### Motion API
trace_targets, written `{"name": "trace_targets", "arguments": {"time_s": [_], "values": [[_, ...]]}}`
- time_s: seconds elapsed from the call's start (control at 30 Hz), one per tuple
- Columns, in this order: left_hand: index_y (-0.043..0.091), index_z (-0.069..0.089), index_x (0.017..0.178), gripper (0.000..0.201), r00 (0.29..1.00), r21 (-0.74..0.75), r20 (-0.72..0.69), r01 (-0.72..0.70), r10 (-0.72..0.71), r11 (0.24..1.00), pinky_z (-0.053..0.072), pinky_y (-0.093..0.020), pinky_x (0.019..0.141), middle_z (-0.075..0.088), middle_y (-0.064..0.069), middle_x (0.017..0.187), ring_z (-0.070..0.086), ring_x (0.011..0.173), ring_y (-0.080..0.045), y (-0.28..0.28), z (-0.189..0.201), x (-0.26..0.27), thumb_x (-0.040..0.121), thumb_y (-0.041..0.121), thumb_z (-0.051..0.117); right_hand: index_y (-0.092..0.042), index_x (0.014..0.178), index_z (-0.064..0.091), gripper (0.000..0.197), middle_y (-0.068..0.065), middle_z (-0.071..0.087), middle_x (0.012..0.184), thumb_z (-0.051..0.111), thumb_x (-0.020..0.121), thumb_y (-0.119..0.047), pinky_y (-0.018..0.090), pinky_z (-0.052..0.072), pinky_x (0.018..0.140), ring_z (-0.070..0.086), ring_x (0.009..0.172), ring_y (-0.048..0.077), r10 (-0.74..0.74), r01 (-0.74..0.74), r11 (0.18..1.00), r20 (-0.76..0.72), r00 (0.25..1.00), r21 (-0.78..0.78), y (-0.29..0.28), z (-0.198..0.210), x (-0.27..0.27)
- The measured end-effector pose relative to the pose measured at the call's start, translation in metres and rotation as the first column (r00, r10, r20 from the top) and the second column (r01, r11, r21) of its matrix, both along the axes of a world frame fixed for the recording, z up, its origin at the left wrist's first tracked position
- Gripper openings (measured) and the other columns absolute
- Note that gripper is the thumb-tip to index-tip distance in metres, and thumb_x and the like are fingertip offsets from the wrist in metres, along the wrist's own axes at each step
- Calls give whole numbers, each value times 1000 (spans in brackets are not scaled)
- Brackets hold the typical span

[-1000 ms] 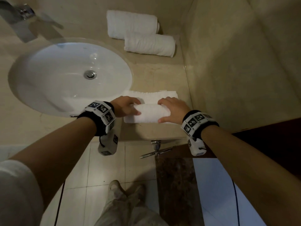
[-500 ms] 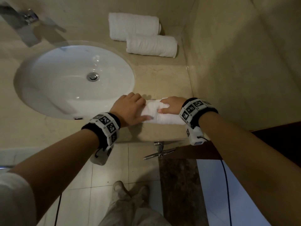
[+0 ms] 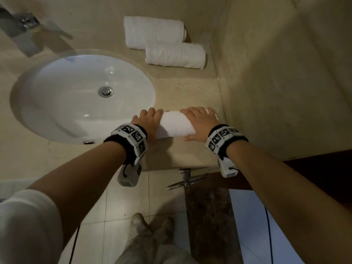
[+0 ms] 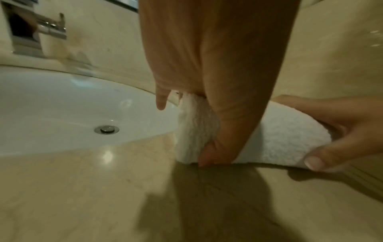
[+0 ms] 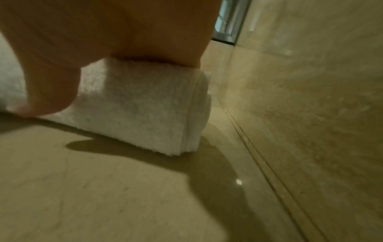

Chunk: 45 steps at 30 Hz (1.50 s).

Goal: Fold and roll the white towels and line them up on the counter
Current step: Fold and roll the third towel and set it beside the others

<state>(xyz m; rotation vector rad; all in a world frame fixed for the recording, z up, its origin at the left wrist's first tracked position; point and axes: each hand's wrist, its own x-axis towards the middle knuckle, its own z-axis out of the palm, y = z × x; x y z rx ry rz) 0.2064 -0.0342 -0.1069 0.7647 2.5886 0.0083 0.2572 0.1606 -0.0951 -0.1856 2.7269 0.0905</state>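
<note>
A white rolled towel (image 3: 176, 125) lies on the beige counter (image 3: 186, 92) between the sink and the right wall. My left hand (image 3: 147, 121) grips its left end, thumb under the near side, as the left wrist view shows on the towel (image 4: 275, 137). My right hand (image 3: 200, 122) grips the right end, fingers over the top and thumb at the near side; the towel (image 5: 140, 106) sits under the palm in the right wrist view. Two more rolled white towels (image 3: 152, 32) (image 3: 175, 55) lie side by side at the back of the counter.
A round white sink (image 3: 76, 98) with a metal drain is set in the counter to the left, a chrome tap (image 3: 21, 33) behind it. A beige wall (image 3: 276, 82) runs close along the right. Below the counter edge are floor tiles and a metal handle (image 3: 185, 181).
Both hands have rolled the towel away from me across the counter; the flat strip seen a second ago is now wound in. The hands now sit farther back over the roll.
</note>
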Motion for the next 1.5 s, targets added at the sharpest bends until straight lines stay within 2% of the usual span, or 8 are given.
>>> {"name": "trace_targets", "arguments": {"time_s": [0.13, 0.33, 0.5, 0.87, 1.2, 1.33, 1.43, 1.5], "values": [[18, 20, 139, 74, 1000, -41, -22, -13, 12, 999, 43, -43, 89, 37, -8, 131, 41, 119, -30, 6, -6, -9, 80, 24, 65, -25, 145, 19, 99, 0, 33, 143, 65, 67, -64, 46, 26, 106, 35, 129, 24, -22, 22, 1000, -14, 1000, 18, -2, -11, -11], [15, 22, 136, 85, 999, -78, -30, 26, -28, 997, 40, -42, 87, 40, -8, 128, 44, 115, -30, 11, -16, -23, 72, 40, 73, -24, 143, 27, 95, 0, 40, 138, 66, 66, -64, 45, 26, 103, 38, 126, 25, -19, 19, 1000, -53, 998, -8, 4, -24, -20], [14, 24, 134, 78, 997, -95, -51, 44, -49, 995, 39, -41, 86, 41, -9, 126, 45, 113, -30, 12, -13, -22, 76, 39, 69, -24, 142, 28, 93, 0, 40, 137, 66, 67, -63, 44, 26, 102, 38, 126, 25, -28, 27, 999, -63, 998, -17, 2, -22, -20], [11, 20, 139, 79, 995, -83, -40, 87, -91, 993, 39, -44, 91, 40, -10, 130, 44, 116, -31, 13, -10, -27, 79, 37, 65, -25, 141, 30, 94, -1, 40, 139, 68, 65, -62, 43, 25, 103, 37, 127, 24, -86, 85, 996, -63, 994, -23, 1, -21, -20], [14, 14, 143, 82, 963, -137, -79, 246, -258, 960, 38, -44, 96, 32, -10, 139, 39, 125, -32, 40, -1, -99, 81, 34, 63, -25, 140, 30, 91, -1, 40, 141, 63, 67, -66, 44, 30, 104, 38, 128, 23, -233, 222, 970, -109, 966, -101, 20, -28, -64], [21, 14, 147, 94, 965, 56, -5, 264, -264, 963, 25, -43, 111, 23, -8, 150, 23, 138, -29, 64, 16, -148, 75, 50, 67, -25, 142, 26, 94, 0, 33, 148, 64, 66, -65, 44, 25, 109, 33, 135, 23, -376, 362, 921, -82, 923, -146, 44, -24, -95], [18, 25, 144, 80, 993, 319, -89, 103, -78, 942, 23, -41, 113, 27, -9, 150, 24, 138, -29, 79, 30, -184, 81, 52, 59, -27, 143, 23, 95, 1, 32, 149, 64, 67, -64, 45, 23, 112, 32, 136, 24, -462, 450, 881, -56, 885, -150, 55, -21, -112], [17, 28, 143, 71, 991, 335, -127, 7, 38, 942, 24, -42, 112, 29, -11, 148, 25, 137, -31, 82, 33, -207, 84, 45, 58, -26, 143, 23, 95, 2, 36, 146, 64, 66, -64, 45, 28, 109, 37, 132, 25, -522, 509, 848, -58, 851, -148, 60, -20, -120]]}}
